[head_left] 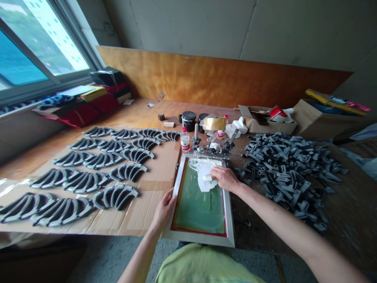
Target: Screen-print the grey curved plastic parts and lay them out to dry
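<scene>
In front of me lies a screen printing frame point(203, 214) with green mesh and a pale metal border, its far end at a metal clamp fixture point(210, 152). My left hand point(165, 208) grips the frame's left edge, thumb on top, the other fingers partly hidden. Toward the far end of the mesh, my right hand point(225, 179) is closed on a crumpled white cloth or tissue point(205, 177) pressed to the surface. A clear bottle with a red cap point(185, 140) stands just beyond the frame's far left corner.
Rows of curved grey plastic parts point(85, 179) cover cardboard point(153, 188) at left. A heap of similar loose parts point(290, 169) lies at right. Behind the fixture are black tubs point(189, 120), a tape roll point(214, 123) and open cardboard boxes point(269, 125).
</scene>
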The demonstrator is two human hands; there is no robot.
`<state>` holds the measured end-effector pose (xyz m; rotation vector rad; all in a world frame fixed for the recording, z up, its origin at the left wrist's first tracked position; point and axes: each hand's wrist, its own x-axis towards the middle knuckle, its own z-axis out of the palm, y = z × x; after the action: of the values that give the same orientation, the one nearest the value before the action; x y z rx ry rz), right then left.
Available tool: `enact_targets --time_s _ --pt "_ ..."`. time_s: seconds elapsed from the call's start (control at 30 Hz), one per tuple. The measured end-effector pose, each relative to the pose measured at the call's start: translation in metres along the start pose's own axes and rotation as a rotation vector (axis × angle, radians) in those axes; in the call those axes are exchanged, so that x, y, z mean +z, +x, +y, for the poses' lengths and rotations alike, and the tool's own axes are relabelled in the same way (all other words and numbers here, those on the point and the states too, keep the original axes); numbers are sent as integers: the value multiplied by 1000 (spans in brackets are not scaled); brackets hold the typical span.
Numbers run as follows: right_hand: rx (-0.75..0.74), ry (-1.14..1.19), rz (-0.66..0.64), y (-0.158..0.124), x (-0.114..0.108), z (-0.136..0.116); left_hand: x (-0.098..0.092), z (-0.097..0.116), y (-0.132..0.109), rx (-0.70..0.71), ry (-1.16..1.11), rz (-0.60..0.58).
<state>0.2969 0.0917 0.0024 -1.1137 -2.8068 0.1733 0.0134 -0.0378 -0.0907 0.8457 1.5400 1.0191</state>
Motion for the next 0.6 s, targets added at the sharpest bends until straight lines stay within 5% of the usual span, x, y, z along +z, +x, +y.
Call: enact_targets --time_s 0.17,0.33,0.5,0.6 --pt "-36 -21 43 -18 21 -18 0 5 -2 3 -30 -19" --pt "45 104 69 -3 -4 -4 -1 17 -7 -36 -62 -12" --pt "276 99 22 53 -37 26 -12 62 -22 -84 -74 -112" --pt "374 -1 159 54 -56 47 -22 99 -27 7 16 -88"
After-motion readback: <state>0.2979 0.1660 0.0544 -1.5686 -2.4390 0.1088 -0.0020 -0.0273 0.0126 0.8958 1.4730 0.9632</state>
